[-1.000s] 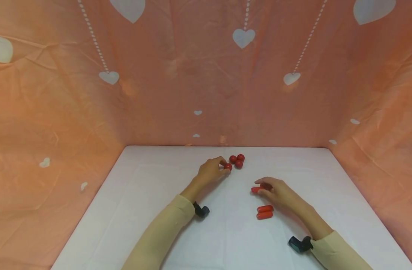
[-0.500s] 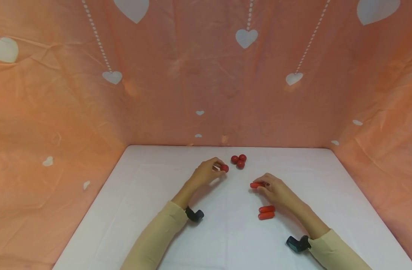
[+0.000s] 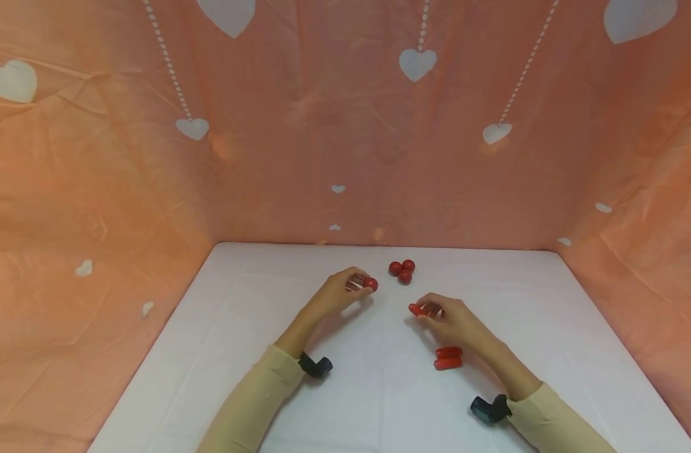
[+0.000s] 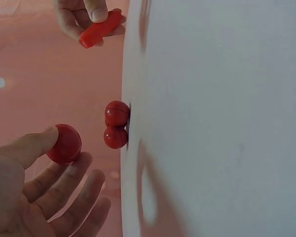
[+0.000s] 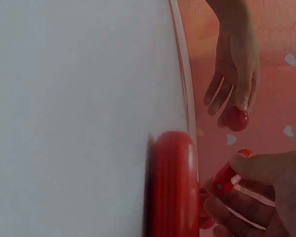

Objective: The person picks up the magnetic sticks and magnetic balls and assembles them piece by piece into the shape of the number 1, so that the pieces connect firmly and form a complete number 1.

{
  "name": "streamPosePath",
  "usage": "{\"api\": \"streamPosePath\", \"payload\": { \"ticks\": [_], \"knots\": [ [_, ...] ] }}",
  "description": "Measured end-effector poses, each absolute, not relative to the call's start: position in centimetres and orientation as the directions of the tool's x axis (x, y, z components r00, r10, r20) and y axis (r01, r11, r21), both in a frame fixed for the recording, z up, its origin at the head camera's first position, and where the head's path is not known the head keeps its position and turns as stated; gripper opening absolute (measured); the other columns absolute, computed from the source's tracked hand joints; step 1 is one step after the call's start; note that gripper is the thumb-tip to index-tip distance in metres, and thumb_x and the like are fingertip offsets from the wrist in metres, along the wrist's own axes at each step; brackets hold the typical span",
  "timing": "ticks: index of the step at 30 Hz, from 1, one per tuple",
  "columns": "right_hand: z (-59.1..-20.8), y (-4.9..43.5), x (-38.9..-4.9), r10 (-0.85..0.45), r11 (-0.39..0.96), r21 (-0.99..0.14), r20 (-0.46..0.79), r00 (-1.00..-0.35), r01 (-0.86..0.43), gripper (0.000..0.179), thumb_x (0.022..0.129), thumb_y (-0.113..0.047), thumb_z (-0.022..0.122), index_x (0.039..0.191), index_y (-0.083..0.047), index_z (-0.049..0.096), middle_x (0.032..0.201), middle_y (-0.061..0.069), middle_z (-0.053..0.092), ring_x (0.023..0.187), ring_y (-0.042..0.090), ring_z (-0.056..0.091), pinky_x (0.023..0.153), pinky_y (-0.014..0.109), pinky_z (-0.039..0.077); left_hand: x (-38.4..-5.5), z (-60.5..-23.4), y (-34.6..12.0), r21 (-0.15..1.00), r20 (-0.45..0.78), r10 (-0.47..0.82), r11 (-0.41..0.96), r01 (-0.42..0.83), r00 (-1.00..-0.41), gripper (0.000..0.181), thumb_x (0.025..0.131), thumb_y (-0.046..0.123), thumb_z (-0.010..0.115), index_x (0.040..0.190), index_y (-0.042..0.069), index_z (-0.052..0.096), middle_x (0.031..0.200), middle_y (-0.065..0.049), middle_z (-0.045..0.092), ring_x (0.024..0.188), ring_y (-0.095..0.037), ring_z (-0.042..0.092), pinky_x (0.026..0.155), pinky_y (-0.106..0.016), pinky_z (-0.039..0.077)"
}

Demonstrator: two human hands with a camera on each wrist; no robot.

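My left hand (image 3: 335, 296) pinches a glossy red ball (image 3: 370, 285) between thumb and fingertips, above the white table. In the left wrist view that ball (image 4: 65, 143) sits at the thumb tip, with the other fingers spread below. My right hand (image 3: 450, 321) pinches a short red cylinder (image 3: 415, 309), tilted, with a small hole in its end visible in the right wrist view. Three similar red balls (image 3: 404, 277) lie clustered behind the hands. Two more red cylinders (image 3: 449, 363) lie side by side nearer me; one ribbed cylinder (image 5: 175, 185) looms close in the right wrist view.
The white tabletop (image 3: 255, 283) has rounded far corners. An orange cloth (image 3: 368, 157) with pale hearts stands behind and along both sides of it. A black wrist camera (image 3: 317, 367) is on the left wrist, another black camera (image 3: 489, 409) on the right.
The left hand has drawn its ball away from the other balls, left and slightly toward me. The right hand has lifted its cylinder and moved it left, turning its end.
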State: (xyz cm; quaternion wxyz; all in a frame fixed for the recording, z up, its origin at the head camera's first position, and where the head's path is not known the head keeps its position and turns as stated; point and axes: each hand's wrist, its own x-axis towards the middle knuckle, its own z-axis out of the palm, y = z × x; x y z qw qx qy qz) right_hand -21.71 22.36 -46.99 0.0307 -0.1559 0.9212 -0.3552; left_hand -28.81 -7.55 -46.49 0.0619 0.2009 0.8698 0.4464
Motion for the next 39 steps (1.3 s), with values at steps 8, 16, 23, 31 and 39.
{"api": "streamPosePath", "payload": {
  "ticks": [8,16,23,31,39],
  "knots": [
    [-46.7,21.0,-21.9,-0.323,0.691,-0.657,0.094,-0.942,-0.302,0.025,0.099,-0.014,0.079,0.124,-0.014,0.074,0.103,-0.003,0.075,0.095,0.018,0.063,0.083,0.033,0.055,-28.8,-46.6,-7.8,0.838,0.049,0.405,0.481,0.258,-0.913,0.035,0.102,0.029,0.076,0.132,0.012,0.069,0.124,-0.010,0.075,0.115,-0.028,0.072,0.103,-0.045,0.056],
    [-46.6,19.7,-22.0,-0.286,0.668,-0.694,0.094,-0.954,-0.269,0.023,0.097,-0.015,0.081,0.118,-0.011,0.075,0.098,-0.003,0.076,0.089,0.017,0.062,0.080,0.032,0.055,-28.7,-46.6,-7.7,0.862,0.031,0.424,0.447,0.239,-0.905,0.039,0.104,0.030,0.075,0.137,0.011,0.067,0.128,-0.012,0.073,0.116,-0.029,0.071,0.097,-0.042,0.060],
    [-46.8,18.6,-22.0,-0.252,0.627,-0.746,0.079,-0.965,-0.225,0.018,0.096,-0.018,0.083,0.111,-0.011,0.076,0.094,-0.003,0.074,0.087,0.018,0.063,0.077,0.028,0.055,-28.4,-46.6,-7.6,0.882,0.003,0.438,0.423,0.209,-0.899,0.040,0.104,0.032,0.073,0.137,0.011,0.067,0.133,-0.013,0.072,0.122,-0.031,0.070,0.099,-0.043,0.059],
    [-46.9,17.6,-22.3,-0.248,0.621,-0.755,0.066,-0.966,-0.211,0.020,0.096,-0.020,0.083,0.112,-0.011,0.076,0.090,-0.004,0.069,0.087,0.018,0.061,0.074,0.027,0.054,-28.5,-46.8,-7.4,0.891,0.009,0.458,0.400,0.215,-0.889,0.038,0.106,0.029,0.072,0.138,0.008,0.067,0.132,-0.015,0.072,0.117,-0.030,0.072,0.094,-0.040,0.061],
    [-46.9,16.9,-22.5,-0.245,0.616,-0.762,0.056,-0.968,-0.200,0.020,0.096,-0.020,0.083,0.111,-0.009,0.076,0.086,-0.002,0.067,0.083,0.018,0.060,0.070,0.027,0.052,-28.6,-46.9,-7.3,0.890,0.015,0.471,0.396,0.227,-0.882,0.038,0.106,0.030,0.071,0.137,0.010,0.068,0.130,-0.013,0.073,0.116,-0.028,0.072,0.094,-0.040,0.061]
  ]
}}
